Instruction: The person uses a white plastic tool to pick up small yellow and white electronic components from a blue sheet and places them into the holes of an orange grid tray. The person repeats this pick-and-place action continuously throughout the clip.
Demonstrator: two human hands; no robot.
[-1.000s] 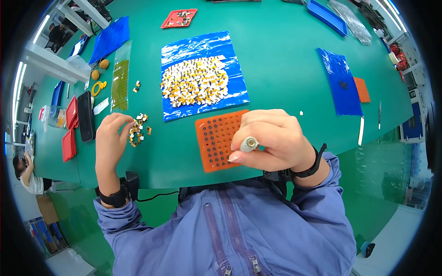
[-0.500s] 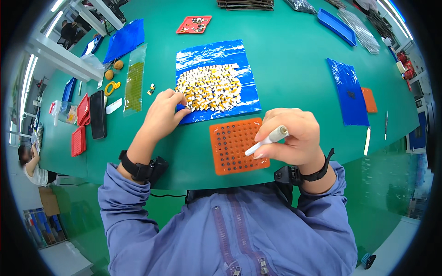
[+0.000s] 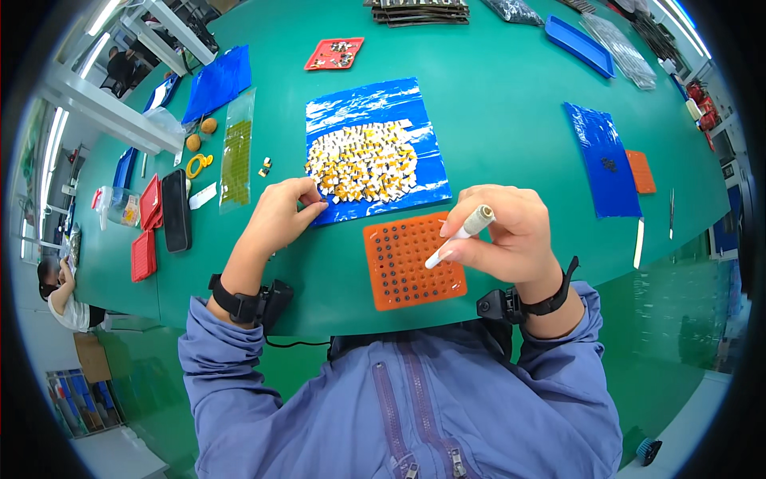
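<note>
My right hand (image 3: 507,231) grips a white pen-like tool (image 3: 460,235), its tip pointing down at the right side of an orange perforated tray (image 3: 411,259) near the table's front edge. My left hand (image 3: 283,211) rests with pinched fingers at the left edge of a blue sheet (image 3: 371,148), touching the heap of small white and yellow parts (image 3: 363,164) lying on it. What the fingertips pinch cannot be made out. Both wrists wear black bands.
On the left lie a black phone (image 3: 175,209), red trays (image 3: 148,227), a green strip in a clear bag (image 3: 235,152) and a yellow ring (image 3: 195,165). A second blue sheet (image 3: 602,156) and an orange pad (image 3: 640,172) are at right. A red tray (image 3: 335,53) sits behind.
My left hand moved from the loose parts at the left across to the blue sheet's heap. My right hand tilted the white tool, its tip now down over the orange tray.
</note>
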